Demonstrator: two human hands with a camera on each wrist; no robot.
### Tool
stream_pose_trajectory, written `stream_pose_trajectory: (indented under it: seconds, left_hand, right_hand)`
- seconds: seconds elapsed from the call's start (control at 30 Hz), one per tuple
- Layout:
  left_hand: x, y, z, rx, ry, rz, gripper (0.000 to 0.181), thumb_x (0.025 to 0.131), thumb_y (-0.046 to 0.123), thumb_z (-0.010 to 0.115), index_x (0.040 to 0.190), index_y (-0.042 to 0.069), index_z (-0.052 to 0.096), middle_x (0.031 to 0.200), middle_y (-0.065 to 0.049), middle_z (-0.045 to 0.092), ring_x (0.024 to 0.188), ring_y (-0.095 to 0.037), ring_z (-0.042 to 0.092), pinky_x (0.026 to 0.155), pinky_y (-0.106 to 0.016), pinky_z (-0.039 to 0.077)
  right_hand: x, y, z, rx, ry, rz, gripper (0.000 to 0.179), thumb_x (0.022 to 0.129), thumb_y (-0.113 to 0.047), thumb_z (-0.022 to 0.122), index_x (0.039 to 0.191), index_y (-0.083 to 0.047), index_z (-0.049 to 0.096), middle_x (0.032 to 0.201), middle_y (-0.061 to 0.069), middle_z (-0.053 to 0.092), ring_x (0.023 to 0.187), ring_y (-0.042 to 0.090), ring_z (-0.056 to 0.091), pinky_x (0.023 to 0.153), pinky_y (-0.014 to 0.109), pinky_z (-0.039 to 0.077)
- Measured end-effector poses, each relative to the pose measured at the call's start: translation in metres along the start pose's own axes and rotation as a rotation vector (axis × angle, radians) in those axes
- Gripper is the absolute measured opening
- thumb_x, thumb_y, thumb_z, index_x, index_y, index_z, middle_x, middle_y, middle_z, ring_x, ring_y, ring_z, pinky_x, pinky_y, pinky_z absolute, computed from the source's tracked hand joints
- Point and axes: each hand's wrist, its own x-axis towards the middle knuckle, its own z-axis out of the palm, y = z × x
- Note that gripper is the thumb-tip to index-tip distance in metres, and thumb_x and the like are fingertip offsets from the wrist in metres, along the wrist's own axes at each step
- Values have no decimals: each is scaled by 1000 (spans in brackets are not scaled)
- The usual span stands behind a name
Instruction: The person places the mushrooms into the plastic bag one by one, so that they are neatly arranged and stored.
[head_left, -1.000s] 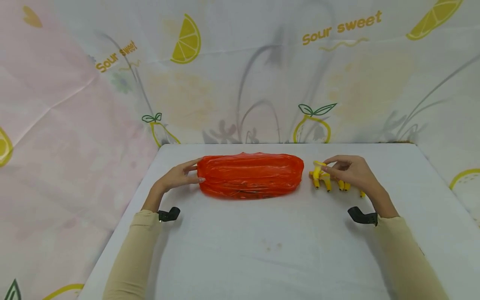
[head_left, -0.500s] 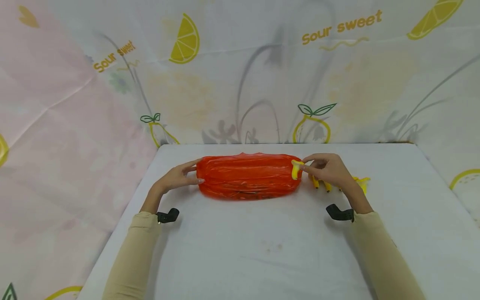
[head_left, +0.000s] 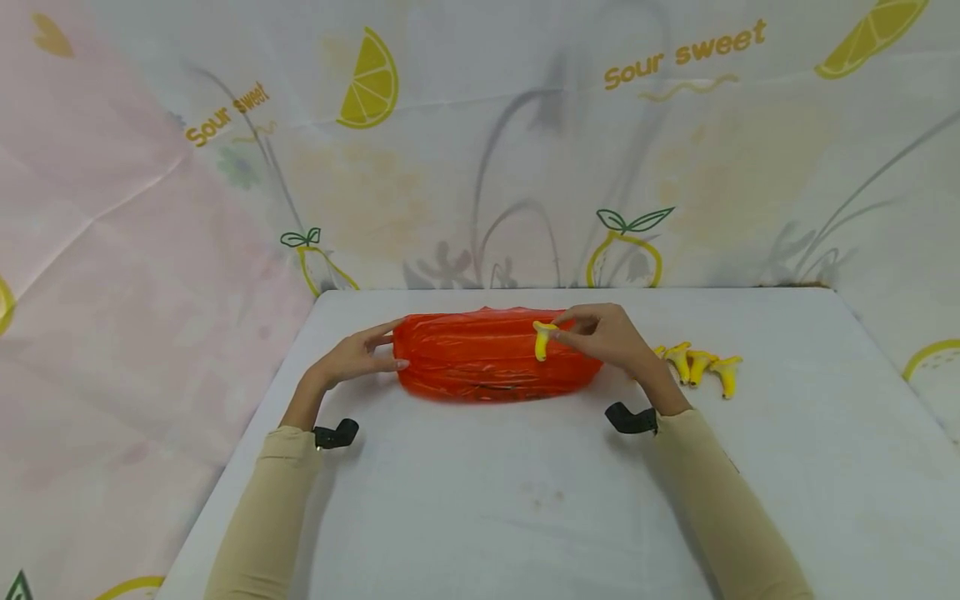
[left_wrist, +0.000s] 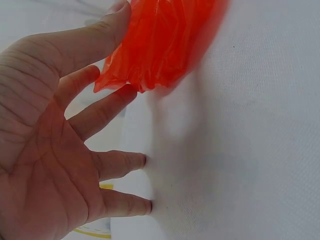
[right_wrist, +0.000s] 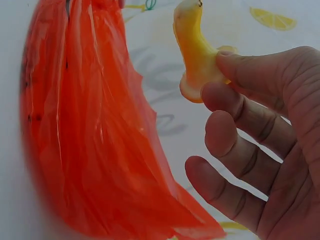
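A glossy red plastic bag (head_left: pixel 472 350), puffed and wrinkled, lies lengthwise across the far part of the table. At its left end my left hand (head_left: pixel 356 352) holds it between thumb and fingers; in the left wrist view the ring and little fingers stretch out apart from it. My right hand (head_left: pixel 603 335) pinches a small yellow trumpet-shaped mushroom (right_wrist: pixel 192 55) between thumb and fingertips, flared cap up and stem hanging down. In the head view this mushroom overlaps the right half of the bag. The bag's inside is hidden.
Several more yellow mushrooms (head_left: pixel 701 367) lie in a row on the white table (head_left: pixel 510 500), right of the bag and partly behind my right forearm. A lemon-printed cloth (head_left: pixel 480 167) hangs along the table's back and sides.
My right hand has picked the mushroom up from the row and carried it left, over the bag's right half. My left hand stays at the bag's left end.
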Motion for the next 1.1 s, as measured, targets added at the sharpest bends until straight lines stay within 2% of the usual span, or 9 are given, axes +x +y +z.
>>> stream_pose_trajectory:
  seconds: [0.2, 0.4, 0.73, 0.83, 0.97, 1.03, 1.1]
  left_hand:
    - [0, 2, 1, 5, 8, -12, 86, 84, 45, 76, 156, 31, 30, 154, -9, 39, 141, -35, 35, 105, -69, 29]
    - [-2, 1, 1, 5, 15, -30, 85, 84, 46, 76, 155, 33, 31, 154, -8, 39, 141, -34, 34, 105, -70, 28]
    - [-2, 0, 0, 12, 9, 3, 85, 86, 42, 76, 156, 28, 30, 155, -12, 37, 141, -37, 34, 104, -70, 29]
    - [-1, 0, 1, 3, 10, -5, 86, 84, 44, 77, 156, 29, 31, 155, -10, 38, 141, -35, 35, 105, -69, 29]
    - [0, -1, 2, 0, 11, -27, 87, 82, 48, 77, 155, 31, 32, 154, -10, 39, 141, -36, 34, 105, -69, 30]
    - [0, -1, 3, 5, 12, -30, 87, 82, 49, 77, 155, 32, 32, 154, -10, 39, 141, -36, 34, 104, -69, 30]
    - [0, -1, 3, 9, 9, -33, 87, 83, 49, 76, 155, 32, 31, 154, -10, 39, 141, -36, 34, 103, -69, 31]
  right_hand:
    - [13, -4, 16, 36, -5, -58, 22, 87, -27, 77, 103, -12, 76, 70, 3, 65, 62, 22, 58, 52, 30, 49]
    - [28, -8, 35, 117, -40, -102, 23, 87, -26, 78, 102, -9, 76, 69, 9, 66, 59, 21, 57, 50, 28, 45]
    - [49, -16, 68, 171, -90, -59, 21, 87, -28, 77, 102, -13, 78, 67, 9, 65, 58, 19, 56, 50, 26, 45]
    - [53, -21, 77, 171, -88, -34, 21, 87, -28, 78, 103, -16, 79, 57, 5, 53, 53, 17, 47, 47, 25, 38]
    - [59, -27, 90, 148, -68, -23, 23, 86, -31, 78, 105, -18, 80, 53, 0, 42, 49, 16, 42, 45, 25, 32]
    - [62, -29, 98, 128, -57, -23, 24, 86, -35, 78, 105, -20, 80, 53, 0, 43, 49, 17, 43, 45, 25, 32]
    - [65, -31, 106, 99, -54, -24, 24, 86, -36, 78, 104, -20, 80, 56, 0, 52, 52, 17, 48, 46, 25, 36]
